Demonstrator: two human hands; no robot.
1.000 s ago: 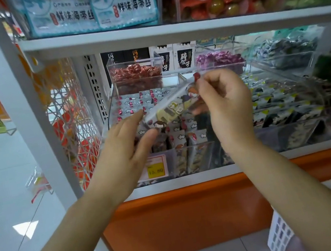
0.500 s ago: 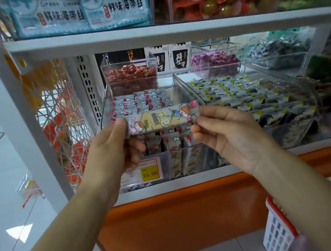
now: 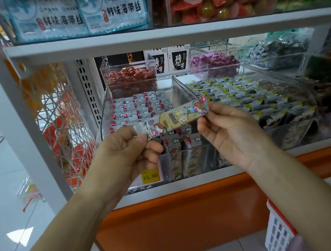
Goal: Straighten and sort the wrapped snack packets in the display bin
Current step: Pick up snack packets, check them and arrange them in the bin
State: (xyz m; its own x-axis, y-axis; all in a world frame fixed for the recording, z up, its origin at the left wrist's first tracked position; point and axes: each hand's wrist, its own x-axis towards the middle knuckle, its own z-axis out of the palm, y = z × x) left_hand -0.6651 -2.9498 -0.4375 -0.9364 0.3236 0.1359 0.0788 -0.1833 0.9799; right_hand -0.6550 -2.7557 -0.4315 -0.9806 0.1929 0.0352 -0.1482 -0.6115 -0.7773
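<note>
Left grip (image 3: 125, 151) pinching left end of snack packet (image 3: 177, 119); right grip (image 3: 231, 134) pinching right end, palm up; packet hovering tilted over clear display bin (image 3: 102, 114); bin holding rows of wrapped packets (image 3: 135, 110).

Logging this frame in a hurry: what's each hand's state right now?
Left hand: closed, fingers pinching the left end of the snack packet.
Right hand: closed, pinching the same packet's right end.

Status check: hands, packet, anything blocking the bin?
Left hand and right hand each pinch an end of the snack packet. Packet tilted, in front of display bin. Nothing seen in the way.
</note>
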